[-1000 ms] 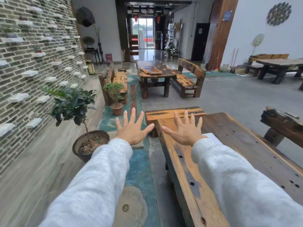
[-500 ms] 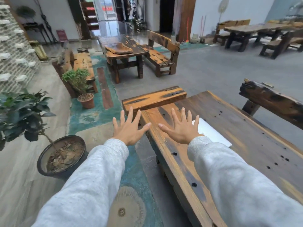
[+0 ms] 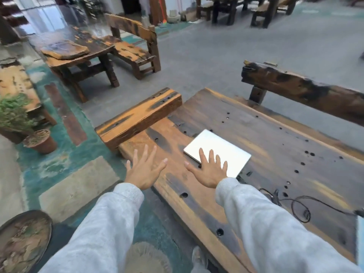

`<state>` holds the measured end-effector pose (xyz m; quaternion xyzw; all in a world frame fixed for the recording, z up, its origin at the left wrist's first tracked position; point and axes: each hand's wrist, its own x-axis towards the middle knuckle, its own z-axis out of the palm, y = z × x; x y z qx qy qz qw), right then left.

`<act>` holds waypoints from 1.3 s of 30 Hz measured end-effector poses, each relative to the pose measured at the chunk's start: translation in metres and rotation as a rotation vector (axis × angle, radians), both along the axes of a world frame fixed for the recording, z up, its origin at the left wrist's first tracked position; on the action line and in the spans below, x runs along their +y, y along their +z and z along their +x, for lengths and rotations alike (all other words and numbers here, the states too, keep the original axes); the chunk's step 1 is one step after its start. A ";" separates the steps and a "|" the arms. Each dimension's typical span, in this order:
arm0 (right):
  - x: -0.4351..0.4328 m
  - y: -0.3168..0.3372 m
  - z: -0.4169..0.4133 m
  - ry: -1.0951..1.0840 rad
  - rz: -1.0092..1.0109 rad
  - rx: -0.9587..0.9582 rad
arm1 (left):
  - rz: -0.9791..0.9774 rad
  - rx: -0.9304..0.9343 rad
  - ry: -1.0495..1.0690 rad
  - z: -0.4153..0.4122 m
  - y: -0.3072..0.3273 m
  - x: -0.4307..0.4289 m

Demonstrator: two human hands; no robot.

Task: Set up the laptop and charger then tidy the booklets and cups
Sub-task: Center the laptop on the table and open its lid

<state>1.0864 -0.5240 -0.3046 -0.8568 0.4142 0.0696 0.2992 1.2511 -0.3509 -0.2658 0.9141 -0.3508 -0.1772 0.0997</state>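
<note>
Charger cord (image 3: pixel 306 213): thin, black, floppy; looped on the table (image 3: pixel 295 138) by the right sleeve.
Left hand (image 3: pixel 144 171): grip wide, fingers spread, holding nothing, over the table's edge.
Right hand (image 3: pixel 209 171): grip wide, fingers spread over the near edge of the laptop (image 3: pixel 216 147); touching or not, cannot tell.
Laptop: shut, flat on the table. Likely stiff, smooth, a bit heavy, easy to break; best held by both side edges.

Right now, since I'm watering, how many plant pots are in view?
2: small terracotta pot at the left edge, large dark pot at bottom left; others may be hidden.
</note>
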 end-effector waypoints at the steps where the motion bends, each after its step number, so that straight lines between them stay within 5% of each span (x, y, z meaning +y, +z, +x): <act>1: -0.010 -0.006 0.004 -0.032 0.035 0.000 | 0.012 0.018 -0.009 0.007 -0.007 -0.013; 19: -0.090 -0.124 -0.021 -0.689 0.414 -0.104 | 0.065 0.357 -0.205 0.090 -0.146 -0.205; 30: -0.090 -0.200 -0.017 -1.006 0.199 -0.362 | -0.221 0.594 -0.332 0.123 -0.245 -0.261; 39: -0.090 -0.236 -0.006 -0.995 0.051 -0.453 | -0.460 0.632 -0.161 0.121 -0.276 -0.260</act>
